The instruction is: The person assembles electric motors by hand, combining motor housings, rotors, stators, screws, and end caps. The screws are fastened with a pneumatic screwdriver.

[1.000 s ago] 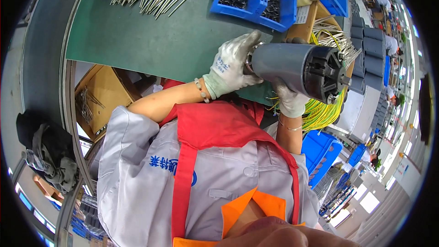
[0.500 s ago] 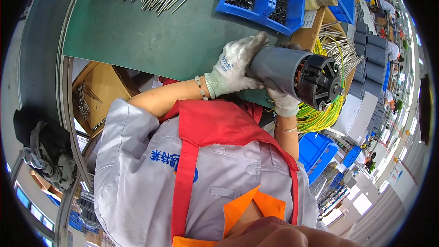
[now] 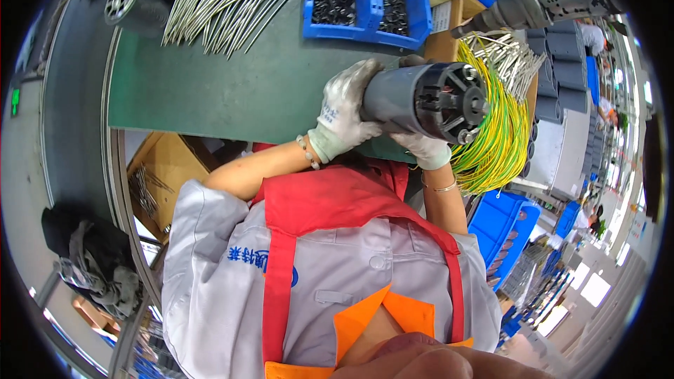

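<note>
A grey cylindrical electric motor (image 3: 393, 100) is held between both gloved hands just over the near edge of the green bench. Its black end cap (image 3: 456, 104), with a short shaft and round openings, points right and toward me. My left hand (image 3: 344, 109) wraps the motor's left end, fingers on top and thumb below. Under the body, near the cap, my right hand (image 3: 423, 149) supports it. The motor hides most of the right fingers. Both gloves are white with greyish fingertips.
Blue bins (image 3: 365, 34) of small black parts stand beyond the motor. Metal rods (image 3: 214, 3) lie at far left beside grey motor housings (image 3: 133, 5). Yellow-green wires (image 3: 502, 144) are bundled at right, beneath a dark handheld tool (image 3: 540, 1). A blue crate (image 3: 495, 228) stands lower right.
The view has shifted, so the bench and bins sit differently. The motor has turned its capped end more toward me, still in both hands. A dark tool now shows at upper right.
</note>
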The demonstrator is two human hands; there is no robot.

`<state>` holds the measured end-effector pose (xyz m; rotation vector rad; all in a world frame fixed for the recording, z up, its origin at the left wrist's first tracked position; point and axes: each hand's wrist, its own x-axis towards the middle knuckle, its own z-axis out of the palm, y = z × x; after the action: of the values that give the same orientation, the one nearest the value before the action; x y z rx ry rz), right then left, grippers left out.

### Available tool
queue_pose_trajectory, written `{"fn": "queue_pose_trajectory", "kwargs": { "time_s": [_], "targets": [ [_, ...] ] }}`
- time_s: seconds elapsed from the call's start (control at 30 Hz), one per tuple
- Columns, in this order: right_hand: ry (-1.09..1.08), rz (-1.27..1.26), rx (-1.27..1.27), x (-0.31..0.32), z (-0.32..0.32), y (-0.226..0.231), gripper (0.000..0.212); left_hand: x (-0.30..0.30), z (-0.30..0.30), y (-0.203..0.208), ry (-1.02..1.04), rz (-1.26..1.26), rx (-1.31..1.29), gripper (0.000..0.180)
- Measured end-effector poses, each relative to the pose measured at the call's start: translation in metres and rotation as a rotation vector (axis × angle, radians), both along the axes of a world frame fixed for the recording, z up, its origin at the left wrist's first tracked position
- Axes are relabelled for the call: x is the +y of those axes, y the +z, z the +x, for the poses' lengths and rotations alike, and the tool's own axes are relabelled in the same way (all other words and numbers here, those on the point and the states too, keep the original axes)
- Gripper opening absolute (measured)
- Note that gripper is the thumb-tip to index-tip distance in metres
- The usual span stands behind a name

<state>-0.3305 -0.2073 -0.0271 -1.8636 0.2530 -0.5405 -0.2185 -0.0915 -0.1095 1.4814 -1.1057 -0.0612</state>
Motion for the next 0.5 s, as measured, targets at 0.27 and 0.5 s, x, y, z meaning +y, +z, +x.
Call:
{"fn": "queue_pose_trajectory", "kwargs": {
  "time_s": [0.27,0.5],
  "targets": [
    [-0.404,0.318,-0.209,-0.006,-0.038,0.063,0.077,0.016,0.044,0.062,-0.405,-0.056,0.095,0.134],
    [-0.023,-0.754,-0.065,-0.014,-0.028,0.131,0.037,-0.021,0.048,0.126,-0.474,-0.107,-0.053,0.098]
  ]
}}
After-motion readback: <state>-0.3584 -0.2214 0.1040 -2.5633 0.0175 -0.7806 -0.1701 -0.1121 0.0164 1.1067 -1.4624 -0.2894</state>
